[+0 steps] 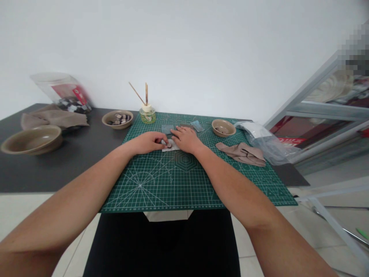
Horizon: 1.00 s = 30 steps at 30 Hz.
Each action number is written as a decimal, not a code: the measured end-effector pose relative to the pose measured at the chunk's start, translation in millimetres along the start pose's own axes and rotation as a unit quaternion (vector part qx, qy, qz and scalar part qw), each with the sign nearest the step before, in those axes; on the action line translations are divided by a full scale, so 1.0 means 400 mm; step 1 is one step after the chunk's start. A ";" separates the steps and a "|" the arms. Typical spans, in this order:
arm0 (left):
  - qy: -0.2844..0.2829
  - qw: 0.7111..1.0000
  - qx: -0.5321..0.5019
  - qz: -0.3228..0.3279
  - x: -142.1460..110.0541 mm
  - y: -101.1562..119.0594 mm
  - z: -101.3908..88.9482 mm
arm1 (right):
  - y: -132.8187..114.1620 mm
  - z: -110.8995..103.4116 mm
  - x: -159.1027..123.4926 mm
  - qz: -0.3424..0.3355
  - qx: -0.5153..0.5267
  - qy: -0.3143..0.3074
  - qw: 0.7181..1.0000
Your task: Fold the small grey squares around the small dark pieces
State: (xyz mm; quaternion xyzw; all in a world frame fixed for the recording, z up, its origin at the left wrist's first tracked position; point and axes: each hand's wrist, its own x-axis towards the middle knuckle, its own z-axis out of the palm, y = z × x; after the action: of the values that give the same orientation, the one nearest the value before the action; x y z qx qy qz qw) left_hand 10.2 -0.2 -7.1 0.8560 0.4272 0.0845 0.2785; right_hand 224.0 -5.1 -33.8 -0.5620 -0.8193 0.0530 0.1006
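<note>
One small piece [169, 146], just beside left grip [147, 142], near right grip [186, 139]

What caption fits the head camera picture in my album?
Left hand at a small piece, right hand beside it, over a green gridded mat.

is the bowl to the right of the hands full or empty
Neither: the bowl holds a few small pieces low inside, with much of its inner wall bare.
</note>
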 end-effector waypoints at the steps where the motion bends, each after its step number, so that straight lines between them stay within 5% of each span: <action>1: -0.001 1.000 0.000 -0.001 0.000 0.000 0.000 | -0.003 0.001 -0.001 -0.003 -0.002 -0.008 1.000; 16: 0.000 1.000 0.002 -0.008 -0.003 -0.003 -0.004 | -0.016 0.009 -0.004 -0.077 -0.002 -0.019 0.997; 24: 0.005 1.000 0.017 -0.004 -0.002 -0.007 -0.004 | -0.023 -0.029 -0.024 -0.105 0.080 0.050 0.990; 30: 0.006 1.000 0.024 0.005 0.000 -0.011 -0.003 | -0.008 -0.042 -0.032 -0.152 0.183 -0.016 0.971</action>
State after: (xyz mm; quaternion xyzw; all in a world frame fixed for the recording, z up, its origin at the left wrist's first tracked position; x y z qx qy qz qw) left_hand 6.9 2.4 -8.7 0.8638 0.4268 0.0811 0.2553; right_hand 229.3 -18.8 -18.0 -0.4019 -0.8730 0.1953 0.1953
